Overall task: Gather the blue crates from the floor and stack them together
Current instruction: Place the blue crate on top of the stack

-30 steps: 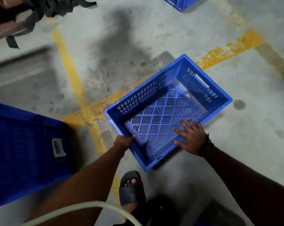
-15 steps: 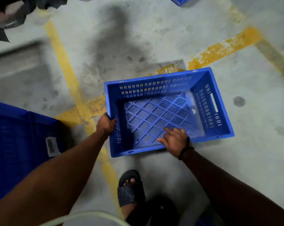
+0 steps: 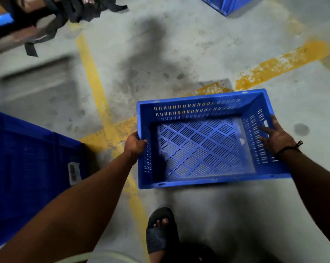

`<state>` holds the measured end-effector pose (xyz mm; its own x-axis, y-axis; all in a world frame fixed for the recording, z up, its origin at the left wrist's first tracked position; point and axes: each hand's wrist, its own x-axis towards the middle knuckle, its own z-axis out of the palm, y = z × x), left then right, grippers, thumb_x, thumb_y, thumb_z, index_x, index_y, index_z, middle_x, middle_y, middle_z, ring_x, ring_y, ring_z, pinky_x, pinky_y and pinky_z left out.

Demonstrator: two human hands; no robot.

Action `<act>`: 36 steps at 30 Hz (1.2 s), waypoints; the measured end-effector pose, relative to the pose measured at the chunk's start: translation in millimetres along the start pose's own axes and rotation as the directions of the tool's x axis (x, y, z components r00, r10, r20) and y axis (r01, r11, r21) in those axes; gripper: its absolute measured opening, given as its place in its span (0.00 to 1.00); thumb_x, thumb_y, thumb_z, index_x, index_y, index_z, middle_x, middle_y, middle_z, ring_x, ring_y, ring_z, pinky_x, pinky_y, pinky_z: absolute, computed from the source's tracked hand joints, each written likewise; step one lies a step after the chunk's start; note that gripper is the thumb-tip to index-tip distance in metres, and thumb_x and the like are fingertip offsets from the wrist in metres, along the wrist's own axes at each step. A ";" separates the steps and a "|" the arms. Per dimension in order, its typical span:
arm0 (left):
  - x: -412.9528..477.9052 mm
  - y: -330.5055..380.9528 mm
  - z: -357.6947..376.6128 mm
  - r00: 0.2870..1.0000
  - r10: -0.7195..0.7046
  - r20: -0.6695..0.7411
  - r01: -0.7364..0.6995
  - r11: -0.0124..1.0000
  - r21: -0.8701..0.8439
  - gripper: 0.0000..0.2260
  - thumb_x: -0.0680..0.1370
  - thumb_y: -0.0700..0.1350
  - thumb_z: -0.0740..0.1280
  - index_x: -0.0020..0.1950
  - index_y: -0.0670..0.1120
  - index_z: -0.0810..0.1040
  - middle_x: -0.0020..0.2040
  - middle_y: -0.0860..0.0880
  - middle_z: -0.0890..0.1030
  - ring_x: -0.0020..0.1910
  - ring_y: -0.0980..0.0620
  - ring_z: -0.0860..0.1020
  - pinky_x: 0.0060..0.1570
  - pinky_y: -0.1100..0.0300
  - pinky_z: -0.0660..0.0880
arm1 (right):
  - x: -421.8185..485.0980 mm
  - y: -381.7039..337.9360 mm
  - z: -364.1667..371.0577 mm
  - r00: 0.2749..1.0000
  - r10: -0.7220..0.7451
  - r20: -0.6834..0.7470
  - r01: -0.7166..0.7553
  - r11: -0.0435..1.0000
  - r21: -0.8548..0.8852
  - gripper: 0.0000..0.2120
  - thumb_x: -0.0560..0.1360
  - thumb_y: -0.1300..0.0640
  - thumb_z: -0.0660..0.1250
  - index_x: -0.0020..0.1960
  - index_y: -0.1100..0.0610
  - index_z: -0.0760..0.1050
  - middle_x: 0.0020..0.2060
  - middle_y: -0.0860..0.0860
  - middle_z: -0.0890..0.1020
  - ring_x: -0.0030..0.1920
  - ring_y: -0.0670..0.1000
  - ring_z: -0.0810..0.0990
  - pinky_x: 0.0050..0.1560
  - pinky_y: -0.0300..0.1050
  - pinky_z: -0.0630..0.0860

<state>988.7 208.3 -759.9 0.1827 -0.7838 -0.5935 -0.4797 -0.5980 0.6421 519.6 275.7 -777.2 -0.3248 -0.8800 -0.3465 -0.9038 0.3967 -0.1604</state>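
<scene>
At the far left, a large blue plastic crate (image 3: 27, 173) bearing a white barcode label (image 3: 73, 173) is being kept on the grey concrete floor (image 3: 160, 54), beside painted yellow lines (image 3: 96, 88). Right of it, the left hand (image 3: 134, 145) is being clenched over the left rim of an empty blue perforated plastic crate (image 3: 204, 149), which is lying over the yellow line crossing. The right hand (image 3: 276, 137), wearing a dark wristband (image 3: 288, 149), is being pressed with fingers spread against the crate's right wall, not closed around it. Another blue crate's corner (image 3: 225, 4) is being cut off at the top edge.
</scene>
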 end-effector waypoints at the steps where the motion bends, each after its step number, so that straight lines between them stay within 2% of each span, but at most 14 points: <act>1: 1.9 -0.7 1.2 1.000 -0.008 0.009 0.008 1.000 -0.030 0.15 0.74 0.34 0.64 0.60 0.40 0.75 0.52 0.37 0.81 0.45 0.40 0.80 0.48 0.44 0.80 | 1.4 4.0 2.9 0.998 -0.060 -0.006 0.060 0.998 0.034 0.22 0.72 0.59 0.69 0.65 0.50 0.73 0.77 0.48 0.50 0.60 0.63 0.76 0.59 0.58 0.73; 3: 2.3 0.0 3.4 1.000 -0.009 0.025 0.010 0.998 -0.067 0.16 0.73 0.31 0.61 0.60 0.40 0.75 0.51 0.38 0.80 0.46 0.38 0.80 0.46 0.42 0.80 | 2.3 9.4 8.6 0.984 -0.167 -0.058 0.169 0.985 0.040 0.24 0.68 0.67 0.69 0.62 0.54 0.75 0.76 0.52 0.55 0.57 0.65 0.78 0.55 0.57 0.75; 5: 1.8 0.2 4.2 1.000 0.018 0.017 -0.017 0.998 -0.065 0.17 0.72 0.31 0.60 0.58 0.41 0.75 0.51 0.38 0.80 0.46 0.38 0.80 0.46 0.41 0.80 | 1.5 9.0 8.9 0.982 -0.167 -0.086 0.173 0.982 0.074 0.26 0.64 0.72 0.67 0.60 0.55 0.76 0.75 0.51 0.60 0.59 0.65 0.77 0.56 0.57 0.75; 8: 1.2 -1.7 2.3 0.996 0.076 -0.051 -0.075 0.997 0.016 0.15 0.70 0.36 0.62 0.56 0.44 0.74 0.49 0.41 0.81 0.45 0.41 0.80 0.43 0.47 0.79 | -4.5 2.2 5.7 0.992 -0.112 -0.065 0.121 0.982 0.148 0.31 0.62 0.75 0.67 0.62 0.56 0.75 0.74 0.50 0.62 0.64 0.62 0.74 0.61 0.54 0.72; 10: -3.7 2.2 -3.3 0.985 0.118 -0.126 -0.107 0.990 0.093 0.11 0.73 0.39 0.62 0.55 0.45 0.73 0.47 0.44 0.80 0.44 0.43 0.79 0.42 0.53 0.75 | -12.8 -4.5 -0.1 0.988 -0.129 -0.083 0.140 0.980 0.145 0.33 0.62 0.75 0.66 0.65 0.56 0.73 0.74 0.52 0.63 0.64 0.63 0.74 0.60 0.53 0.72; 14: -28.1 21.5 -24.9 0.964 0.202 -0.172 -0.177 0.973 0.151 0.08 0.75 0.40 0.61 0.54 0.47 0.71 0.47 0.46 0.80 0.43 0.44 0.77 0.41 0.55 0.71 | -33.1 -18.1 -31.1 0.986 -0.122 -0.113 0.134 0.984 0.115 0.34 0.64 0.76 0.62 0.67 0.55 0.72 0.74 0.53 0.64 0.60 0.65 0.76 0.58 0.54 0.74; 19: -72.6 78.0 -74.3 0.947 0.266 -0.181 -0.244 0.960 0.136 0.12 0.71 0.41 0.60 0.52 0.51 0.72 0.46 0.46 0.82 0.42 0.42 0.80 0.42 0.50 0.77 | -63.7 -34.4 -121.0 0.990 -0.097 -0.101 0.106 0.990 0.091 0.36 0.63 0.75 0.63 0.67 0.51 0.71 0.74 0.48 0.62 0.56 0.66 0.77 0.55 0.55 0.76; 23: -119.0 140.8 -124.1 0.932 0.297 -0.208 -0.275 0.953 0.126 0.11 0.72 0.39 0.60 0.52 0.48 0.73 0.45 0.45 0.81 0.41 0.43 0.79 0.41 0.53 0.73 | -89.7 -54.8 -203.7 0.992 -0.077 -0.100 0.086 0.992 0.090 0.38 0.63 0.75 0.62 0.67 0.46 0.70 0.75 0.45 0.61 0.58 0.64 0.76 0.57 0.52 0.76; 31: -206.9 240.7 -228.9 0.922 0.298 -0.247 -0.296 0.954 0.045 0.14 0.69 0.42 0.60 0.53 0.51 0.74 0.47 0.45 0.83 0.45 0.41 0.81 0.46 0.48 0.78 | -148.8 -108.1 -363.0 0.965 -0.157 -0.209 0.175 0.982 0.072 0.35 0.63 0.74 0.63 0.66 0.50 0.72 0.74 0.50 0.63 0.58 0.65 0.77 0.57 0.55 0.75; 36: -259.0 281.9 -293.3 0.916 0.280 -0.288 -0.295 0.955 -0.009 0.20 0.65 0.41 0.58 0.53 0.54 0.75 0.46 0.47 0.84 0.41 0.42 0.82 0.42 0.44 0.79 | -173.5 -139.7 -442.7 0.957 -0.190 -0.219 0.215 0.972 0.097 0.36 0.62 0.73 0.63 0.66 0.48 0.71 0.74 0.49 0.63 0.61 0.64 0.75 0.63 0.55 0.72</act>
<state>1057.9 193.7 -282.9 0.2800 -0.9335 -0.2239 -0.5041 -0.3414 0.7933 578.9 257.4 -285.5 -0.2003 -0.9747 -0.0987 -0.9211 0.2217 -0.3200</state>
